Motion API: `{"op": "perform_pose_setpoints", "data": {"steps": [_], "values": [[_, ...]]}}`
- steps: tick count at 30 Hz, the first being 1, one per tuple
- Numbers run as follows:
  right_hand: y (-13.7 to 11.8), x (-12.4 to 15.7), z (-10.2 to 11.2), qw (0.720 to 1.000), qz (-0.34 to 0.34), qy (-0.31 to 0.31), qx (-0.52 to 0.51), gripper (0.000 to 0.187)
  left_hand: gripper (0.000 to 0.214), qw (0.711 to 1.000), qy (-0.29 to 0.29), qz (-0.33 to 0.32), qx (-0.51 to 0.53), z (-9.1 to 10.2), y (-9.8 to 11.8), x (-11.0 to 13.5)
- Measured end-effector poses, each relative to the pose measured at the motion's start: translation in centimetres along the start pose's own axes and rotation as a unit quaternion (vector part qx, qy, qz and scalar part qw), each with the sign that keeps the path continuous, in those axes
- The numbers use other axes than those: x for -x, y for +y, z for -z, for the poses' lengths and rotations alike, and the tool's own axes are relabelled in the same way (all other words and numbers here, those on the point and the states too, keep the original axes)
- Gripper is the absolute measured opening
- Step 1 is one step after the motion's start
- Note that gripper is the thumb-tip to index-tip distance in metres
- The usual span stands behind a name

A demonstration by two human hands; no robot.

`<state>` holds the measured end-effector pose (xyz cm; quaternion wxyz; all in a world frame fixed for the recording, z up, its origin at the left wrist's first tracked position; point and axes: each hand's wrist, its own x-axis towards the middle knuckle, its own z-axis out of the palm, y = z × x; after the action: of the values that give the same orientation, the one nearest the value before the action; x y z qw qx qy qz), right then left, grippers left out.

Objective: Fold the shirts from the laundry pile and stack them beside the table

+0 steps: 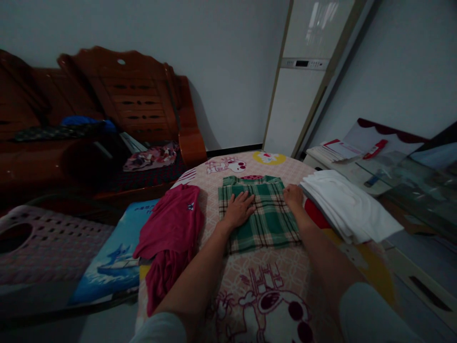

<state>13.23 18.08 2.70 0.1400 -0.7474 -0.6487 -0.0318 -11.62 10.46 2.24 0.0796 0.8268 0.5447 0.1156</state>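
A folded green plaid garment lies on a round table covered by a pink cartoon cloth. My left hand rests flat on the garment's left part, fingers spread. At the garment's right edge my right hand presses down, fingers curled over the border; whether it grips the cloth is unclear. A crumpled magenta shirt hangs over the table's left side. A stack of folded white cloth sits at the table's right.
A dark wooden sofa with clothes stands behind on the left. A pink plastic stool and a blue cushion are at near left. A tall white cabinet stands at the back. Papers lie on a glass-topped unit at right.
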Motion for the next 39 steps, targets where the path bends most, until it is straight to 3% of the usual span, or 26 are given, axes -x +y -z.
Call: {"op": "perform_pose_setpoints", "data": {"steps": [6,10,13,17,22,26,30,39], "values": [[0.7,-0.1,-0.4,0.999,-0.023,0.043,-0.002,0.03,0.054,0.999,-0.031,-0.032,0.024,1.7,0.4,0.0],[1.0,-0.1,-0.5,1.0,-0.009,0.013,0.016,0.024,0.055,0.996,-0.053,-0.062,0.023,1.6,0.5,0.0],[0.6,0.0,0.0,0.999,0.027,0.002,0.019,0.022,0.057,0.995,-0.068,-0.071,0.007,0.8,0.4,0.1],[-0.9,0.7,0.6,0.995,0.093,0.024,-0.005,0.033,0.061,0.997,-0.052,-0.056,0.0,0.3,0.0,0.0],[-1.9,3.8,-1.2,0.975,0.217,0.015,-0.039,0.051,0.061,1.0,-0.007,0.0,-0.026,0.5,-1.2,-0.1],[-1.0,5.6,-2.2,0.979,0.202,-0.026,-0.02,0.058,0.06,0.999,-0.024,0.025,-0.023,0.5,-2.2,0.0],[-0.5,5.6,-1.9,0.978,0.203,-0.038,-0.011,0.059,0.06,0.999,-0.02,0.021,-0.024,0.3,-2.4,0.0],[-2.4,6.6,-0.7,0.977,0.209,-0.041,-0.029,0.057,0.06,0.999,-0.019,0.022,-0.04,0.4,-2.1,0.1]]}}
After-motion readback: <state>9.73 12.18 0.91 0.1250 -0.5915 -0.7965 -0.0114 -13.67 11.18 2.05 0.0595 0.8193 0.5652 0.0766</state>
